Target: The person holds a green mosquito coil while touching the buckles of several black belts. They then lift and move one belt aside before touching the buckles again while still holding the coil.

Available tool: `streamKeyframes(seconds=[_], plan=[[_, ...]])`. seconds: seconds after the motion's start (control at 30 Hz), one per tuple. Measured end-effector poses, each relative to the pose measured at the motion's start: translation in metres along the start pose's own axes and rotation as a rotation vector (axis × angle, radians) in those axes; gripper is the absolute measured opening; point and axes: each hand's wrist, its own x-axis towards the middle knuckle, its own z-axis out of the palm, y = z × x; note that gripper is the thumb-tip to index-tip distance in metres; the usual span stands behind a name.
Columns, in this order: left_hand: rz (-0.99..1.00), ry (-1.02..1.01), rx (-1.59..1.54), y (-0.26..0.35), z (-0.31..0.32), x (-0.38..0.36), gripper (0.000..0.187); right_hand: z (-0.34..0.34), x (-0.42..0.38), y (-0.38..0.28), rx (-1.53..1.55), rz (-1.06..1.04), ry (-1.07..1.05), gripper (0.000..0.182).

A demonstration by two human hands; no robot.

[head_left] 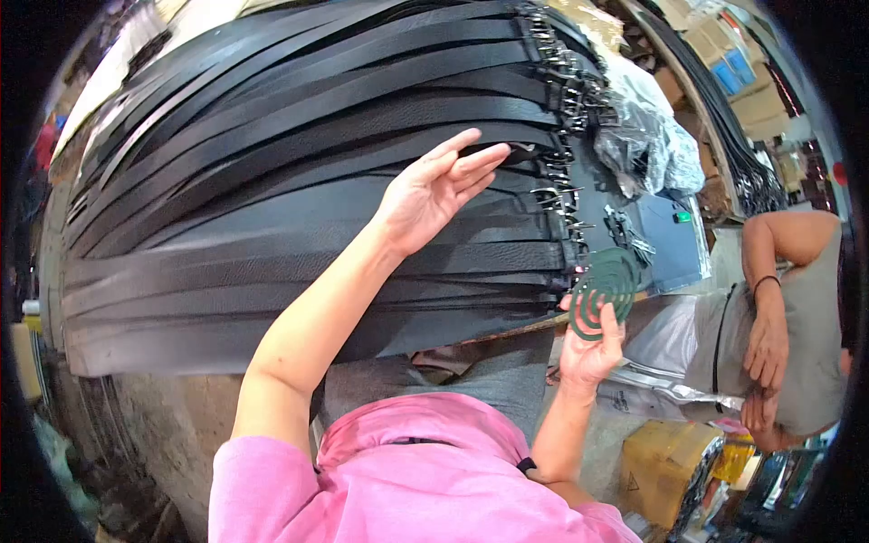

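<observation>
Several black leather belts point(317, 118) lie side by side in stacks on the table, their metal buckles point(566, 109) gathered along the right end. My left hand point(430, 192) hovers over the belts with its fingers stretched out and nothing in it. Between the thumb and fingers of my right hand point(590, 348) is a green mosquito coil point(605, 294), a flat spiral held up by the table's front edge, near the lowest buckles.
Crumpled clear plastic point(647, 127) lies beyond the buckles. A blue-grey board point(674, 240) with a small green item point(682, 217) is to the right. Another person point(778, 335) sits at the right, hands together. A cardboard box point(665, 466) stands on the floor.
</observation>
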Motion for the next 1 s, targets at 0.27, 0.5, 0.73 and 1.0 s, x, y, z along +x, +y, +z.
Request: streamKeyframes(seconds=[0.27,0.5,0.73,1.0], plan=[[-0.185,-0.131,-0.448,0.005,0.003,-0.002,0.062,0.008,0.004,0.008,-0.036,0.012,0.03,0.024],[-0.168,-0.03,-0.413,0.006,0.008,-0.003,0.062,0.003,0.001,0.01,-0.051,0.012,0.049,0.024],[-0.148,-0.066,-0.347,0.006,0.009,0.0,0.061,0.004,0.001,0.01,-0.048,0.011,0.062,0.025],[-0.151,-0.1,-0.31,0.007,0.0,0.0,0.065,0.001,0.002,0.015,-0.054,0.002,0.003,0.023]])
